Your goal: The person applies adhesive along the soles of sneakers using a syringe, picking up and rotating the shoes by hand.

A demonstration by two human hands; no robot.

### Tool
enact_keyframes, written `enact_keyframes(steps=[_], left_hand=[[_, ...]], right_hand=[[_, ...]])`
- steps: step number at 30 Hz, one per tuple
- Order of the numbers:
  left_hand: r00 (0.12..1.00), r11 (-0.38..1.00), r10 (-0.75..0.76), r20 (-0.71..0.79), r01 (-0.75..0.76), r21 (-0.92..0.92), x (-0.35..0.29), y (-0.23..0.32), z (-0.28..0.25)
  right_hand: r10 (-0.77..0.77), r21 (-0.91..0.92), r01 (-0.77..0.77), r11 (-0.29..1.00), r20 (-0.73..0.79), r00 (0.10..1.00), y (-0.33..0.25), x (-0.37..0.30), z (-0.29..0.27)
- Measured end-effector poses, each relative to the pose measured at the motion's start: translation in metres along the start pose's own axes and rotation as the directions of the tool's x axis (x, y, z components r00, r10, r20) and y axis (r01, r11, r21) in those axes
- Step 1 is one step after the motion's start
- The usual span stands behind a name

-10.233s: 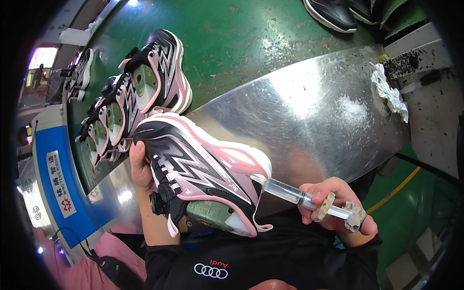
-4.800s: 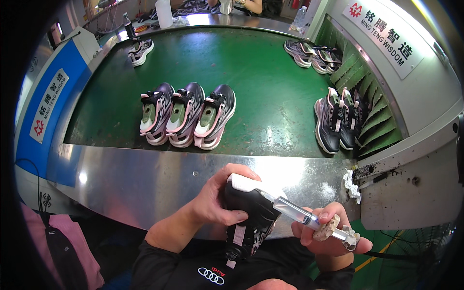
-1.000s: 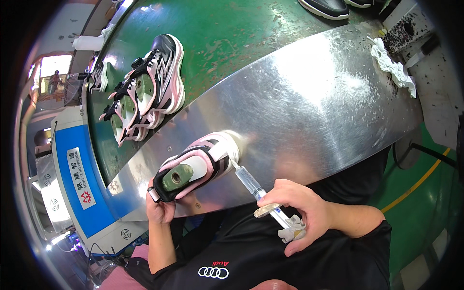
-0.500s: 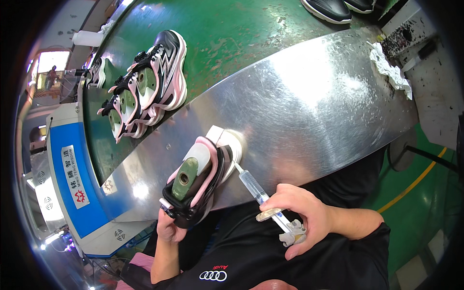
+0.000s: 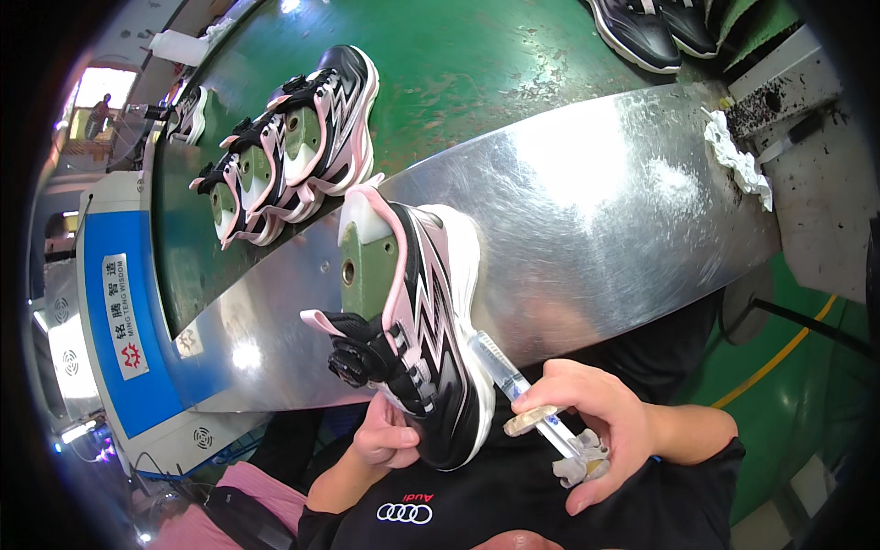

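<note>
My left hand (image 5: 385, 436) is closed on the toe end of a black, pink and white sneaker (image 5: 429, 302). A green shoe last (image 5: 365, 275) with a whitish top sits inside it, and the heel points away from me over the metal plate. In my right hand (image 5: 596, 412) is a clear syringe (image 5: 500, 365), its flange and plunger end wrapped in lumpy pale material. The syringe's tip meets the sneaker's white sole edge at the right side; whether anything flows out is too small to tell.
A shiny metal plate (image 5: 587, 266) borders the green belt (image 5: 449, 101). Several matching sneakers (image 5: 330, 119) stand in a row at the far left. Black shoes (image 5: 637, 37) lie at the top right, near crumpled white tissue (image 5: 738, 160) and a dark-handled blade (image 5: 790, 137). A blue-and-white machine panel (image 5: 133, 312) is at left.
The sneaker has turned in my left hand, so its outer side and toe now show. My right hand and the syringe have moved slightly right and down.
</note>
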State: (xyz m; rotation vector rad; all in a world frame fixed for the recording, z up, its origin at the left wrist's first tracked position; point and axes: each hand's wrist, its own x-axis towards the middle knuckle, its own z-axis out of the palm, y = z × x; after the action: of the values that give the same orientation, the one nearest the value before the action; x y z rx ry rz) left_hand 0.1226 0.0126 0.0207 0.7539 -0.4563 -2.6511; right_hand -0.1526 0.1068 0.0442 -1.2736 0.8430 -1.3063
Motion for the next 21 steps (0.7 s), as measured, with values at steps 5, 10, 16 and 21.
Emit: enact_keyframes(steps=[5, 10, 16, 21], left_hand=[[0.993, 0.989, -0.095, 0.062, 0.102, -0.111, 0.014, -0.002, 0.001], [0.976, 0.977, -0.153, 0.155, 0.172, -0.122, 0.034, -0.004, 0.011], [0.916, 0.912, -0.256, 0.308, 0.334, -0.236, 0.055, -0.014, 0.019], [0.908, 0.912, -0.357, 0.22, 0.389, -0.127, 0.075, -0.015, 0.037]], right_hand=[[0.091, 0.085, -0.091, 0.992, 0.002, 0.996, -0.022, -0.007, 0.002], [0.118, 0.04, -0.119, 0.992, 0.012, 0.993, -0.044, -0.018, 0.0], [0.081, -0.123, -0.08, 0.989, 0.002, 0.997, -0.079, -0.03, -0.001], [0.088, -0.241, -0.079, 0.967, 0.026, 0.996, -0.096, -0.041, -0.002]])
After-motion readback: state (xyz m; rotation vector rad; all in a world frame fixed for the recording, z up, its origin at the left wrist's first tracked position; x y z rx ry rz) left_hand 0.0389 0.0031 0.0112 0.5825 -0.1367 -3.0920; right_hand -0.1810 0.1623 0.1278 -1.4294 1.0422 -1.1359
